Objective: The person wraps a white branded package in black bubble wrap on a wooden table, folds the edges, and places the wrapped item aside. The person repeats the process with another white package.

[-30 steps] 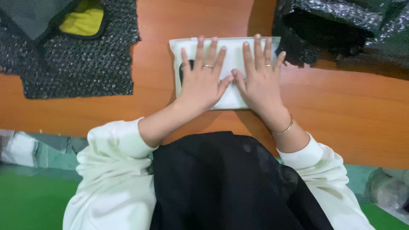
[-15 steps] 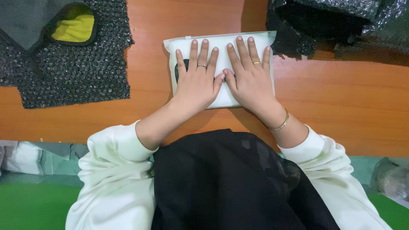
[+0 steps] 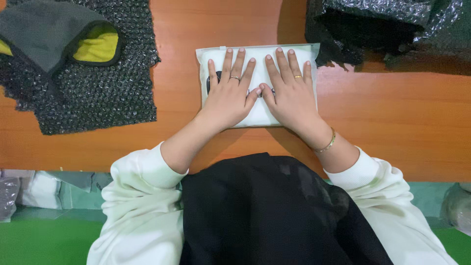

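Note:
A flat white plastic pouch (image 3: 258,55) with something white and a dark patch inside lies on the orange wooden table (image 3: 392,127). My left hand (image 3: 229,93) rests palm down on the pouch's left half, fingers spread, a ring on one finger. My right hand (image 3: 289,91) lies flat on its right half, with a ring and a gold bracelet at the wrist. The thumbs almost touch at the pouch's middle. Neither hand grips anything.
A sheet of black bubble wrap (image 3: 98,93) lies at the left with a grey and yellow cloth item (image 3: 64,39) on it. More crumpled black bubble wrap (image 3: 387,29) sits at the back right. Bags (image 3: 44,189) lie below the table's near edge on a green floor.
Both hands have stayed flat on the pouch and slid slightly toward its far edge. The view has shifted a little.

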